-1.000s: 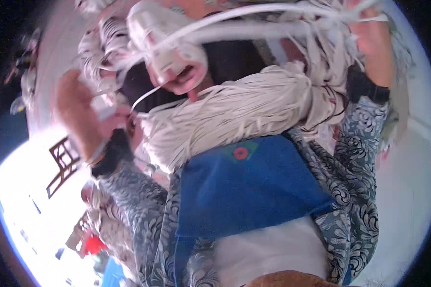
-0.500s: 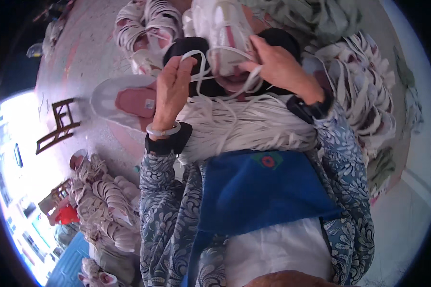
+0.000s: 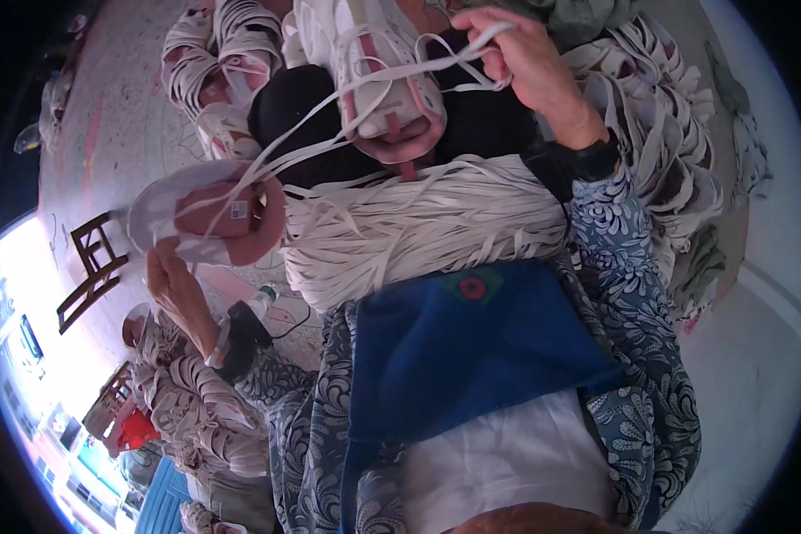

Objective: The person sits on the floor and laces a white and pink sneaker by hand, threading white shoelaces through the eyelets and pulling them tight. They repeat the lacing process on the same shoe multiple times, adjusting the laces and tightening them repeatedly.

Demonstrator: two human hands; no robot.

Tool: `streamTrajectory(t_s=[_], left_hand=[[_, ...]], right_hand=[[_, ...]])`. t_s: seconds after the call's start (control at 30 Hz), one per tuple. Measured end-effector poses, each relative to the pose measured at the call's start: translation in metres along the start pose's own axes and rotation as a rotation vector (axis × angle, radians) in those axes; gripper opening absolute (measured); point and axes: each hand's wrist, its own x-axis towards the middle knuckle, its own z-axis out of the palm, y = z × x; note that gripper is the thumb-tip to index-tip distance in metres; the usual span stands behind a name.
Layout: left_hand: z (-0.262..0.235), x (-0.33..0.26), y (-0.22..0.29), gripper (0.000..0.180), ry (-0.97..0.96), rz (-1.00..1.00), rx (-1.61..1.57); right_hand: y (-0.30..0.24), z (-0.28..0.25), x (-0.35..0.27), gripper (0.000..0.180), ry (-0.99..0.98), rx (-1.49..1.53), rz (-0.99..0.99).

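Note:
A white and pink sneaker [image 3: 392, 102] stands between my dark-clad knees, its collar toward me. White shoelaces [image 3: 316, 151] stretch from it to both sides. My right hand [image 3: 538, 76], to the right of the sneaker, pinches a looped length of lace. Far out to the left, my left hand [image 3: 176, 285] has its fingers drawn together on the lace, though the lace end there is hard to see. Beside that hand lies a rounded white and pink shoe piece [image 3: 262, 236] with a small white label. A thick bundle of white laces [image 3: 427, 227] lies across my lap.
Laced shoe uppers are piled at the upper left [image 3: 191, 67], at the right [image 3: 654, 133] and at the lower left [image 3: 200, 392]. A small wooden stool [image 3: 93, 267] stands on the floor at left. A blue cloth [image 3: 481, 356] covers my waist.
My left hand has swung down and left, away from the sneaker, and the laces are now drawn out long. My right hand has moved up and right, off the shoe, with lace in it.

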Motion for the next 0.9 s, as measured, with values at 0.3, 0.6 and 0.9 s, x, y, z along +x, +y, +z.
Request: streamTrajectory(t_s=[0.3, 0.6, 0.9], left_hand=[[-0.007, -0.006, 0.080, 0.025, -0.218, 0.226, 0.176], [0.117, 0.003, 0.206, 0.030, -0.598, 0.712, -0.541], [0.130, -0.008, 0.231, 0.044, -1.086, 0.127, -1.071]], right_hand=[[-0.024, -0.027, -0.040, 0.033, -0.132, -0.395, -0.086], [-0.039, -0.005, -0.047, 0.024, 0.126, -0.717, -0.676], [-0.053, 0.049, -0.017, 0.014, 0.297, -0.679, -0.999]])
